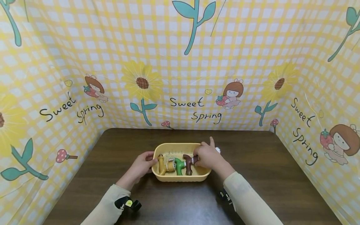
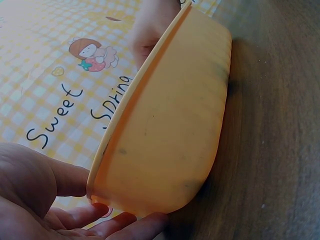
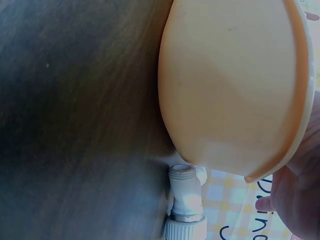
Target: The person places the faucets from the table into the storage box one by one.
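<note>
A yellow oval tub (image 1: 180, 178) sits mid-table in the head view. Inside it lie a yellow fitting (image 1: 163, 164), a green fitting (image 1: 179, 165) and a brown fitting (image 1: 187, 164). My left hand (image 1: 150, 162) holds the tub's left end. In the left wrist view its thumb is at the rim and its fingers (image 2: 120, 225) are under the tub wall (image 2: 170, 130). My right hand (image 1: 198, 159) reaches into the tub from the right and grips the brown fitting, index finger raised. Its edge shows as the right hand (image 3: 300, 200) beside the tub (image 3: 230, 85).
A white plastic fitting (image 1: 217, 150) lies on the dark wooden table (image 1: 267, 175) just behind the tub's right end, shown close up as the white fitting (image 3: 186, 200). Yellow checked cloth walls (image 1: 180, 78) enclose the table at the back and both sides.
</note>
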A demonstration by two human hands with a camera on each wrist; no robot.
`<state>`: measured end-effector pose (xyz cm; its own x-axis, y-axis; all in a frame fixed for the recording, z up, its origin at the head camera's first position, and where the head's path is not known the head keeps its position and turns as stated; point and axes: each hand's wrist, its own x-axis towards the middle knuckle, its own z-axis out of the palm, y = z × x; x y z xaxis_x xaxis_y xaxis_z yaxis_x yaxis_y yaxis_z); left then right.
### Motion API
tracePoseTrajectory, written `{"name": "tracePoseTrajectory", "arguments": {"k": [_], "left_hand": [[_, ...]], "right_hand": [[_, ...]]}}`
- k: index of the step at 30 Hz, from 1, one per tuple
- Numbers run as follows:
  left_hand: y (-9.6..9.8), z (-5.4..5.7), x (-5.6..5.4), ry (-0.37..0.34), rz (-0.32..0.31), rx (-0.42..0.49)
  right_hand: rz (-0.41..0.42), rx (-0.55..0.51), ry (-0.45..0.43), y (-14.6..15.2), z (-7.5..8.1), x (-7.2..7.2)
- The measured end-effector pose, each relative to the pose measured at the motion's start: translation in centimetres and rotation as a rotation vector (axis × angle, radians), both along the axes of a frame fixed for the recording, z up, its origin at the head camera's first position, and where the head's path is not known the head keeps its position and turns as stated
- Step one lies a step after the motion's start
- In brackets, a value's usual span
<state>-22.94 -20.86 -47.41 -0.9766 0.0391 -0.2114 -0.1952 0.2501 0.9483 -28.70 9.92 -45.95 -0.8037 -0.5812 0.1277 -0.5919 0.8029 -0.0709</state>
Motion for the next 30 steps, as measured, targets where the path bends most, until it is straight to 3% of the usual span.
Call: {"name": "tracePoseTrajectory", "arguments": {"k": [17,30], "left_hand": [[0.0,0.0,0.0,0.008,-0.003,-0.001],[-0.1,-0.2,-0.2,0.010,-0.012,0.000]], "right_hand": [[0.062,-0.074,0.014,0.8,0.7,0.4],[0.103,-0.127,0.092,1.8,0.9,1.3]]}}
